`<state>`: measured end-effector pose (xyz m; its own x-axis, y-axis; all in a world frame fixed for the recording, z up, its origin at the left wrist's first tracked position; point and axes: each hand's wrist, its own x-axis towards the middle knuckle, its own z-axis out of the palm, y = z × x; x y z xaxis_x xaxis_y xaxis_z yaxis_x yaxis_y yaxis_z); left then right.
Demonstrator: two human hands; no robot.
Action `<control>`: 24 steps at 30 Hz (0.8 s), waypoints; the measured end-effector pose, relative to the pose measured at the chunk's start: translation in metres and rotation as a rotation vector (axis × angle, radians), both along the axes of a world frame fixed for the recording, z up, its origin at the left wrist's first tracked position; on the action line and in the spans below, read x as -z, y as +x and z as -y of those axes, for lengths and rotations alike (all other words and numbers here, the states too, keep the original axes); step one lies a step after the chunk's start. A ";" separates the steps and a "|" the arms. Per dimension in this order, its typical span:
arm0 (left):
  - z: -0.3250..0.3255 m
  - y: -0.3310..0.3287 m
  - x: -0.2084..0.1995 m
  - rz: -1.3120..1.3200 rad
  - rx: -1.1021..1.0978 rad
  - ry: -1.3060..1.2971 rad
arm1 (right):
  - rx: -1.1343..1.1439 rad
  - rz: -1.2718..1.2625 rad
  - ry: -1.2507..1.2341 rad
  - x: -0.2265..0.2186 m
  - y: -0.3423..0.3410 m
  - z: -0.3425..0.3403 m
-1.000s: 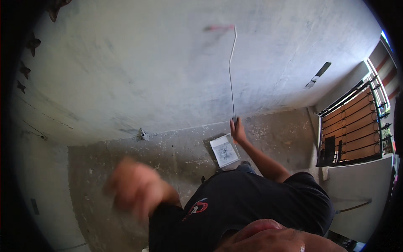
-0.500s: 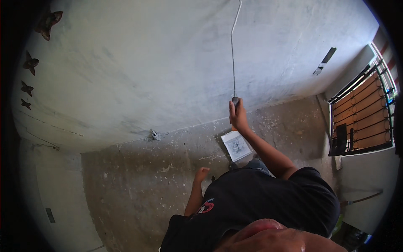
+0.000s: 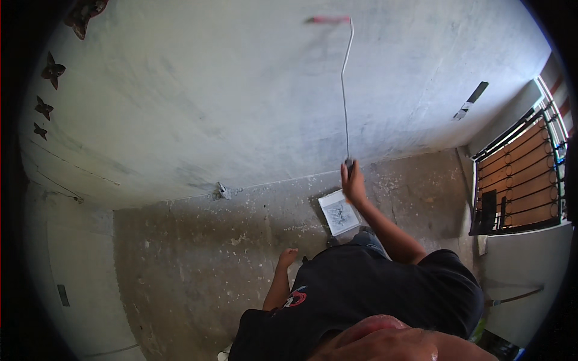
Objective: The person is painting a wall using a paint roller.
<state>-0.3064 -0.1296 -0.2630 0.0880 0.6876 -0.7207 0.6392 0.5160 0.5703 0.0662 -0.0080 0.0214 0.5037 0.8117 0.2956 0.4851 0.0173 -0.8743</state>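
My right hand [image 3: 354,183] is wrapped round the dark grip of a paint roller [image 3: 345,90]. Its long, thin metal rod runs up from the grip along the white wall. At the top, the reddish roller head [image 3: 329,20] is blurred and lies sideways at the wall; whether it presses on the surface I cannot tell. Below my right hand a white paint tray [image 3: 339,213] with grey smears lies on the floor. My left hand [image 3: 288,257] hangs low beside my body, fingers curled in, with nothing visible in it.
The concrete floor [image 3: 198,259] is spotted with paint. Small dark star-shaped decorations [image 3: 53,70] are on the wall at left. A grey-white clump [image 3: 224,191] sits at the wall's foot. A barred window [image 3: 518,174] and a wooden stick [image 3: 518,296] are at right.
The roller head has come into view at the top. My right hand and the grip have moved down and slightly right. My left hand has barely moved.
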 end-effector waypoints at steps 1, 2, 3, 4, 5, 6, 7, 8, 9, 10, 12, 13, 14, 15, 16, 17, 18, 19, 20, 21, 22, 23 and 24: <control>-0.004 0.001 0.004 -0.015 0.024 0.047 | -0.003 -0.024 -0.018 -0.023 0.012 -0.013; -0.004 0.002 0.007 -0.015 0.020 0.045 | -0.006 -0.049 -0.037 -0.042 0.022 -0.024; -0.006 0.002 0.011 0.009 0.033 0.095 | -0.005 -0.048 -0.046 -0.059 0.030 -0.033; -0.009 0.002 0.012 0.033 0.046 0.145 | -0.003 -0.047 -0.054 -0.071 0.034 -0.040; -0.013 0.007 0.008 0.038 0.047 0.146 | -0.004 -0.036 -0.047 -0.075 0.039 -0.044; -0.019 0.018 -0.002 0.046 0.049 0.106 | 0.004 -0.029 -0.046 -0.070 0.043 -0.043; -0.022 0.027 -0.011 0.055 0.048 0.069 | 0.021 0.020 -0.023 -0.060 0.045 -0.043; -0.021 0.031 -0.018 0.059 0.047 0.072 | 0.032 0.066 0.001 -0.046 0.045 -0.041; -0.021 0.036 -0.023 0.048 0.059 0.088 | 0.064 0.099 -0.017 -0.020 0.044 -0.036; -0.021 0.039 -0.026 0.035 0.070 0.106 | 0.083 0.101 -0.043 0.012 0.043 -0.027; -0.014 0.026 -0.003 0.003 0.098 0.162 | 0.066 0.062 -0.096 0.069 0.027 0.003; -0.010 0.023 0.009 -0.025 0.146 0.200 | 0.046 0.019 -0.129 0.088 0.021 0.021; -0.007 0.023 0.013 -0.020 0.158 0.215 | 0.056 0.022 -0.198 0.106 0.022 0.035; 0.007 0.015 0.017 -0.039 0.192 0.166 | 0.016 -0.018 -0.233 0.095 0.008 0.042; 0.004 0.017 0.016 -0.051 0.244 0.125 | 0.011 -0.032 -0.237 0.084 0.003 0.041; -0.004 0.024 0.006 -0.048 0.250 0.136 | 0.042 0.025 -0.195 0.072 0.005 0.031; -0.005 0.035 -0.010 -0.029 0.249 0.113 | 0.087 0.079 -0.165 0.060 0.010 0.021; -0.004 0.040 -0.022 -0.016 0.241 0.089 | 0.088 0.089 -0.095 0.041 0.018 0.003; -0.008 0.035 -0.018 -0.026 0.240 0.085 | 0.071 0.093 -0.024 0.011 0.025 -0.020; -0.004 0.022 0.000 -0.062 0.447 0.150 | 0.045 0.093 -0.019 -0.040 0.019 -0.037; -0.004 0.018 0.010 -0.088 0.688 0.218 | 0.066 0.147 0.061 -0.071 0.028 -0.058; -0.004 0.021 0.010 -0.085 0.694 0.208 | 0.066 0.145 0.059 -0.110 0.031 -0.072; -0.016 0.028 0.004 -0.087 0.594 0.114 | 0.071 0.142 0.062 -0.139 0.033 -0.080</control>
<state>-0.2785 -0.1136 -0.2675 0.4243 0.6123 -0.6672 0.8456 -0.0043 0.5338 0.0995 0.0715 0.1606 0.5088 0.7538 0.4159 0.6053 0.0302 -0.7954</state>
